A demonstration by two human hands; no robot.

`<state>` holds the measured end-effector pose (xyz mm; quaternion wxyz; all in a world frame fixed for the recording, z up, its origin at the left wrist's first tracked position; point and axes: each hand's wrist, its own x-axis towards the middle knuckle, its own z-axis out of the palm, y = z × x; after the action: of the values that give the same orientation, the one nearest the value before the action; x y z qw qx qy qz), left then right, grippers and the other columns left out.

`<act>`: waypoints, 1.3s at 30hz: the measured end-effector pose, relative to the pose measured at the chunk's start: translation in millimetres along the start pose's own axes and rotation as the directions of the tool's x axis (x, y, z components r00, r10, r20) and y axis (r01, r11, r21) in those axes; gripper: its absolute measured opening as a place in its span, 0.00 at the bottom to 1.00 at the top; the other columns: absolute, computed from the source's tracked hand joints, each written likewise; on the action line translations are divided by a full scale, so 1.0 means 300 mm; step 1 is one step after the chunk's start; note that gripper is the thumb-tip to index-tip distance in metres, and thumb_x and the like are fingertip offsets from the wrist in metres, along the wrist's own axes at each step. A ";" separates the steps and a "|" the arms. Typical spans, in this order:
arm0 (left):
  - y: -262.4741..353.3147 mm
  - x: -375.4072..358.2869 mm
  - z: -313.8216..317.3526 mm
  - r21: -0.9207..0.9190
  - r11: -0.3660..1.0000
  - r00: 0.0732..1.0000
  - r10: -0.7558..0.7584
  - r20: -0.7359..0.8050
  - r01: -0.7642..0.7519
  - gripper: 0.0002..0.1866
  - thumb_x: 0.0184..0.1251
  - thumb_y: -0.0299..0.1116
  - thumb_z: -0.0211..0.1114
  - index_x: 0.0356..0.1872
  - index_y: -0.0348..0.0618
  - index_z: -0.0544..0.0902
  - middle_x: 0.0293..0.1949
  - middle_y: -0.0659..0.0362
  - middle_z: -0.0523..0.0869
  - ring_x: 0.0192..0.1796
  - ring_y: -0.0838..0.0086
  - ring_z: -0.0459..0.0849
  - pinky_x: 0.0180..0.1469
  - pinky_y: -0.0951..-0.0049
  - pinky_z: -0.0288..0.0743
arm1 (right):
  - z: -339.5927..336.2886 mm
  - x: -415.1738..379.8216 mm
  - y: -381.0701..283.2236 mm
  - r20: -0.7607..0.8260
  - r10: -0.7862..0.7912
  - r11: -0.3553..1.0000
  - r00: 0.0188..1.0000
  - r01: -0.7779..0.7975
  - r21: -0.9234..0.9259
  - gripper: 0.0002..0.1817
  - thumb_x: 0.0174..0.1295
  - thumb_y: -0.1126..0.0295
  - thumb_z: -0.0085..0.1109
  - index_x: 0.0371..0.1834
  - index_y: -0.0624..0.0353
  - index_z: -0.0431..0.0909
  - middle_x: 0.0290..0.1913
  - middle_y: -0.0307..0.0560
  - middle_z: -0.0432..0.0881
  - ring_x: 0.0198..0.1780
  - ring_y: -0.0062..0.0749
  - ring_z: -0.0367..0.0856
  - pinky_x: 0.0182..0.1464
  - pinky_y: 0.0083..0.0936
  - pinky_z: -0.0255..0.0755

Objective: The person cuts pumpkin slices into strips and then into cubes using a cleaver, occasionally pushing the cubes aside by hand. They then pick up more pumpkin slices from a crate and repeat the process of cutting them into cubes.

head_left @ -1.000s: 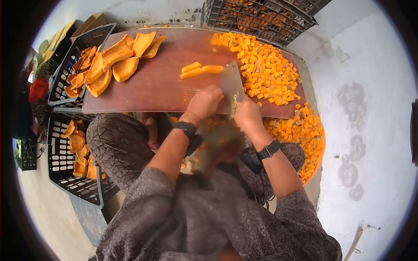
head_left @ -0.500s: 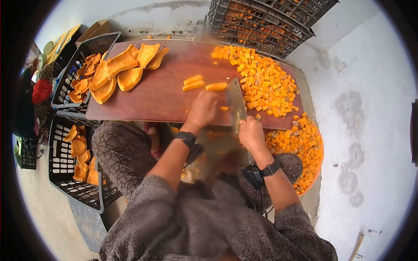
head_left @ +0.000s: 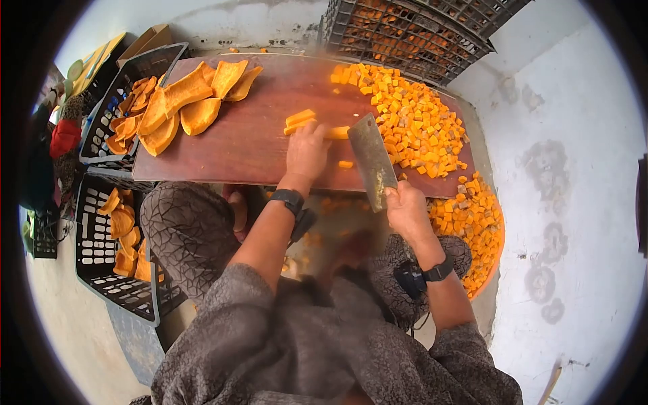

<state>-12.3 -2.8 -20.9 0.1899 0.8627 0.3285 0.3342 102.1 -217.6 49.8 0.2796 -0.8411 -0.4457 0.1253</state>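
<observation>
My right hand is closed around the handle of a cleaver, its broad blade tilted over the wooden board. Beside the blade's upper end lies a pumpkin strip. The curled fingers of my left hand rest on this strip's left end and partly cover it. Just above those fingertips sit more pumpkin strips, touching or nearly touching the hand. A small cut piece lies between my left hand and the cleaver. Right of the blade spreads a heap of pumpkin cubes.
Large pumpkin slabs lie on the board's left end. Two black baskets with pumpkin pieces stand at the left. An orange tub full of cubes is below the board's right end. Black crates are stacked behind, near the white wall.
My left hand has moved up and slightly left onto the strips. The cleaver and my right hand have shifted right and a little down, with the blade now showing its broad face.
</observation>
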 end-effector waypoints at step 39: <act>-0.032 -0.048 -0.003 -0.081 0.982 0.980 0.177 0.097 -0.169 0.07 0.58 0.29 0.62 0.37 0.42 0.80 0.37 0.49 0.80 0.45 0.50 0.79 0.50 0.53 0.73 | -0.109 0.425 0.168 -0.149 -0.073 0.947 0.986 0.022 -0.320 0.13 0.67 0.66 0.53 0.40 0.68 0.76 0.34 0.70 0.82 0.40 0.66 0.81 0.43 0.51 0.75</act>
<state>-25.2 -5.9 -32.0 0.2081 0.8967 0.2297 0.3160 224.2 -147.4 52.0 0.1784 -0.8713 -0.4566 -0.0220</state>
